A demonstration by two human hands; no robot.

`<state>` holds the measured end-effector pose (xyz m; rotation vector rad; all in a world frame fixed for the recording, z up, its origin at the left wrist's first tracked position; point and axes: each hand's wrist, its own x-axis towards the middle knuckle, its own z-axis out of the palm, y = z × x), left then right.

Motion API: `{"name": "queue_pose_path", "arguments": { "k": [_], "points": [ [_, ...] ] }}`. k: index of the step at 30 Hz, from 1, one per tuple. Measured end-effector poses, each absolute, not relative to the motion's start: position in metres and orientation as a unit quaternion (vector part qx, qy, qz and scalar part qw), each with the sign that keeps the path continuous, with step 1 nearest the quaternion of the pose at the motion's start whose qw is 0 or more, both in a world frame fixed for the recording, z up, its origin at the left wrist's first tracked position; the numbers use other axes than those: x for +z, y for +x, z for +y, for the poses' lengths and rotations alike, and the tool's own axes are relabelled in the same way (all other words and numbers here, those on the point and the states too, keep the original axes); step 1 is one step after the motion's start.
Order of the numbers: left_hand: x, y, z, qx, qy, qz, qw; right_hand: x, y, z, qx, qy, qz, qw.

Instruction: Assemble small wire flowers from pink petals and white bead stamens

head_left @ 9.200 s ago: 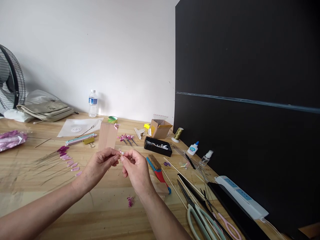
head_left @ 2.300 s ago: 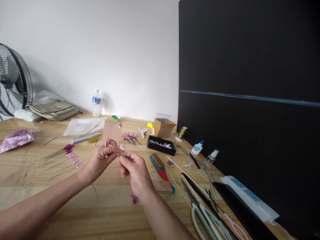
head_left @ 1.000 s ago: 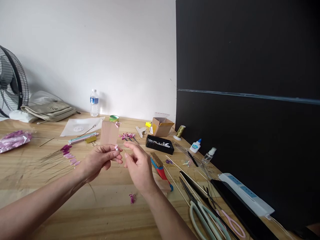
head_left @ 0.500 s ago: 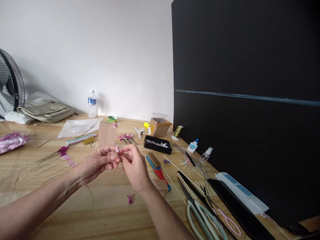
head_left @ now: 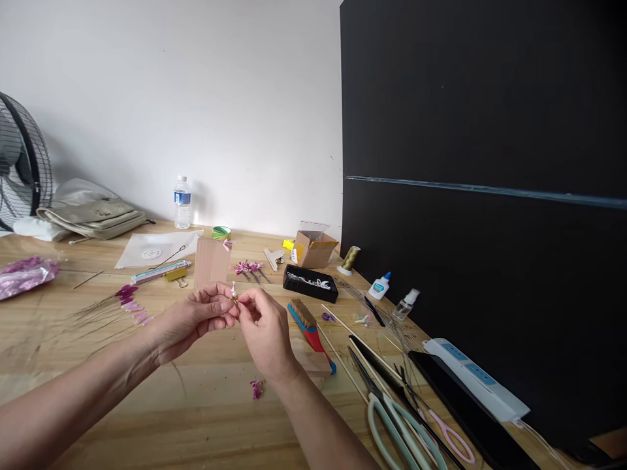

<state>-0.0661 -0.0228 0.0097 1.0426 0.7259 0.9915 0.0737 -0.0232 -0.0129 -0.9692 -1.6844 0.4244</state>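
Observation:
Above the wooden table [head_left: 206,418] my left hand [head_left: 189,320] and my right hand [head_left: 267,329] meet fingertip to fingertip. Both pinch a tiny pink and white flower piece on thin wire [head_left: 233,292]. Behind the hands a small wooden block [head_left: 211,263] stands upright. A row of pink petals on wires [head_left: 132,303] lies to the left. A cluster of finished pink flowers [head_left: 249,268] lies behind, and a pink scrap [head_left: 255,389] lies under my right wrist.
A brush with red and blue handle [head_left: 308,324], mint scissors [head_left: 401,424], pink scissors [head_left: 448,437], sticks, a black tray [head_left: 310,284], a cardboard box [head_left: 313,250], gold thread spool [head_left: 349,260], glue bottle [head_left: 379,286] and power strip [head_left: 477,382] lie right. Water bottle [head_left: 181,202], bag [head_left: 91,215] and fan [head_left: 22,170] stand at the back left.
A second ago my right hand was open and apart from the left. It has come back and pinched the flower piece together with the left hand.

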Motion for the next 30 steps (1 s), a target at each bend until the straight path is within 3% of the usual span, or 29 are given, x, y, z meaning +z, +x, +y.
{"name": "queue_pose_path", "arguments": {
  "k": [11,17,30],
  "points": [
    [0.016,-0.070,-0.019,0.425,0.529,0.373,0.633,-0.016,0.075,-0.025,-0.015,-0.375,-0.783,0.497],
    [0.020,-0.069,-0.019,0.419,0.519,0.402,0.627,-0.016,0.074,-0.027,-0.036,-0.416,-0.789,0.450],
    [0.021,-0.069,-0.021,0.436,0.471,0.367,0.674,-0.015,0.072,-0.027,0.002,-0.402,-0.771,0.494]
  ]
}}
